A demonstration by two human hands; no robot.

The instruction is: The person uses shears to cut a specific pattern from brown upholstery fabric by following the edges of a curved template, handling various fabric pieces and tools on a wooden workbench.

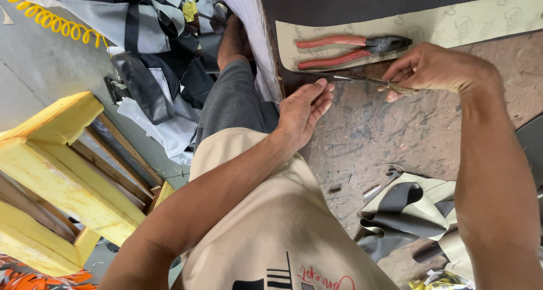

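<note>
- Scratched worktable (396,137) carried red pliers (350,50) at the far side.
- I saw my right hand (435,69) pinching a thin metal tool (356,79).
- My left hand (302,112) lay spread flat, fingertips touching it.

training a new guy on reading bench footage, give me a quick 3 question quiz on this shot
1. True or false: the right hand grips the red-handled pliers.
2. Which hand lies flat and open on the worn workbench?
   A. left hand
   B. right hand
   C. neither
3. Fill in: the pliers rest on a strip of pale ____ sheet material.

Key
1. False. The pliers lie untouched; the right hand holds a thin metal tool whose tip points toward the left hand's fingertips.
2. A
3. Beige
</note>
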